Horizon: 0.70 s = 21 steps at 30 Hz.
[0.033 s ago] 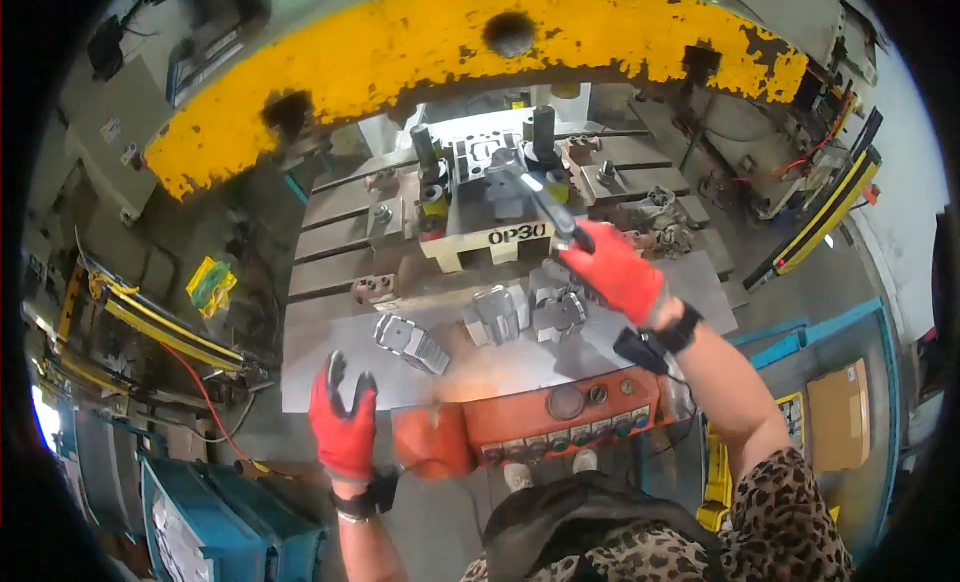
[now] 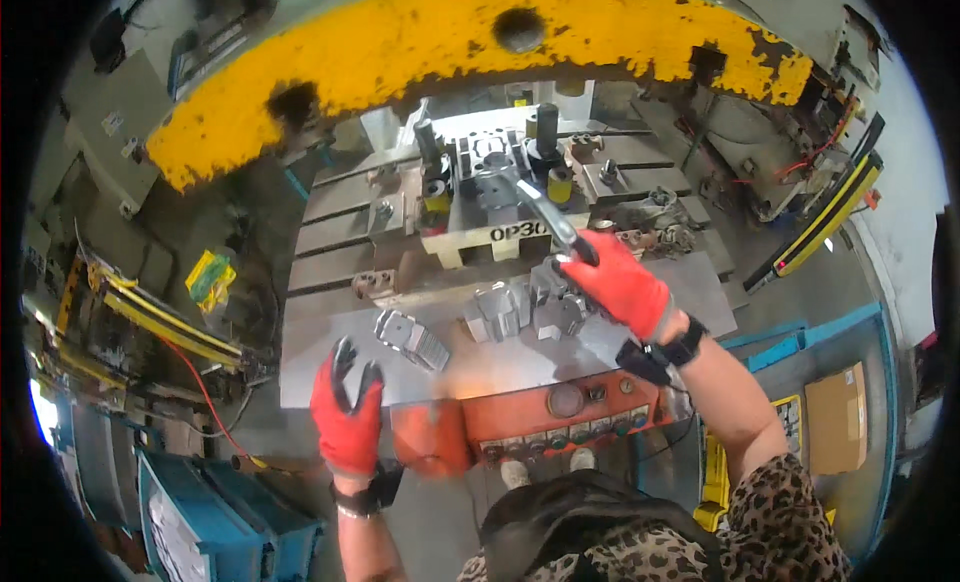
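My right hand (image 2: pixel 625 287), in a red glove with dark fingertips, is closed round the handle of a long grey-and-black hand tool (image 2: pixel 545 212). The tool's far end reaches the front of a press die (image 2: pixel 490 235), over a grey metal piece (image 2: pixel 497 189); whether it grips that piece I cannot tell. My left hand (image 2: pixel 347 407), gloved alike, holds nothing, thumb and fingers apart, by the plate's front left edge. Close to it lies a bent, ribbed metal part (image 2: pixel 412 340). Similar metal parts (image 2: pixel 498 312) stand in the middle, partly behind others near my right hand.
A chipped yellow press beam (image 2: pixel 400 52) spans above the die. An orange control box (image 2: pixel 560 422) with several buttons sits at the near edge. Yellow-and-black guard bars (image 2: pixel 825 222) flank the table. Blue bins (image 2: pixel 200 522) stand lower left; a cardboard box (image 2: pixel 836 419) is at right.
My right hand and the tool have shifted slightly right and toward me. My left hand has moved only a little, its fingers still apart. The view has shifted slightly.
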Available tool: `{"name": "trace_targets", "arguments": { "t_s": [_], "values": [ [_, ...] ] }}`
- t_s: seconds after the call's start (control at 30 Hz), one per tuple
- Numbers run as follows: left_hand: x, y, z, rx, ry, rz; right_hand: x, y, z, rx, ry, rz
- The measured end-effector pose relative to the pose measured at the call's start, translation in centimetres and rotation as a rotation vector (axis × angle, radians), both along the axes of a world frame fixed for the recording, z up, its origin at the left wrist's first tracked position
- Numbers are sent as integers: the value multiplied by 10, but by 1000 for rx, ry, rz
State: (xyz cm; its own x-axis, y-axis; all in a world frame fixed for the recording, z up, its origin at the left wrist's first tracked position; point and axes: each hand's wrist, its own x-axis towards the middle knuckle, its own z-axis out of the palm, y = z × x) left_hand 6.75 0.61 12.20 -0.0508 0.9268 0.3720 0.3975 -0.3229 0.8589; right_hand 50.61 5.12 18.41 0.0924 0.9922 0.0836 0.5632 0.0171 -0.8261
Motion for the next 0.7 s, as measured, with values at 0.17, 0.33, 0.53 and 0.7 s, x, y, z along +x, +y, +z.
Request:
{"name": "trace_targets", "arguments": {
  "t_s": [0.17, 0.33, 0.53, 0.7],
  "values": [
    [95, 16, 53, -156, -127, -236, -48, -105, 5, 64, -73, 72],
    [115, 44, 8, -439, -608, -449, -52, -161, -4, 253, -233, 126],
    [88, 69, 0, -401, -511, -502, 3, -202, 14, 70, -316, 209],
    [100, 67, 11, -511, -460, -476, 28, -211, -20, -141, -71, 68]
  ]
}}
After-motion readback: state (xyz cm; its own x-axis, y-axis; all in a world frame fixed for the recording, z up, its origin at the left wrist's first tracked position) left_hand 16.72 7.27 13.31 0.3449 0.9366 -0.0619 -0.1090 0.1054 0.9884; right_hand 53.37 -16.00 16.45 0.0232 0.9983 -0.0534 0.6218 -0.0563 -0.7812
